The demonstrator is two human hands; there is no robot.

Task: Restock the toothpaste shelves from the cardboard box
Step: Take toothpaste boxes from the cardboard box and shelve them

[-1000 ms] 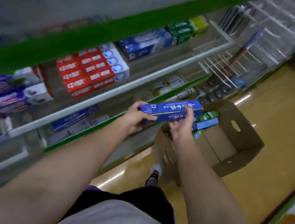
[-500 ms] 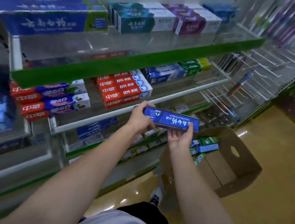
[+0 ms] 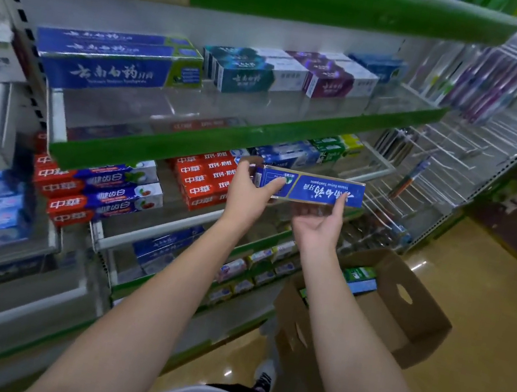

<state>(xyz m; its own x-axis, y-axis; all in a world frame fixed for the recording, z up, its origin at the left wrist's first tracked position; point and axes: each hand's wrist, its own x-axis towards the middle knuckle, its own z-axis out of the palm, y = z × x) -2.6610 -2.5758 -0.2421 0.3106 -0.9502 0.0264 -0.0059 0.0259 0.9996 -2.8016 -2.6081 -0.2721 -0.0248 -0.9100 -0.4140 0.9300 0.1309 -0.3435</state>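
1. Green-edged store shelves (image 3: 242,140) carry stacked toothpaste cartons.
2. Both hands hold one blue toothpaste carton (image 3: 311,188) level before the middle shelf, lettering upside down.
3. Left hand (image 3: 251,191) grips its left end; right hand (image 3: 323,222) pinches its right end.
4. One cardboard box (image 3: 400,319) sits open on the floor, lower right.

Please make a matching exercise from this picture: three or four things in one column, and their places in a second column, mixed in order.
Things:
1. held blue box
2. cardboard box
3. red boxes
4. purple box

Places:
A. on the floor
B. upper shelf, right of the teal box
C. between both hands
D. shelf below the green edge

Pairs: 1-C, 2-A, 3-D, 4-B
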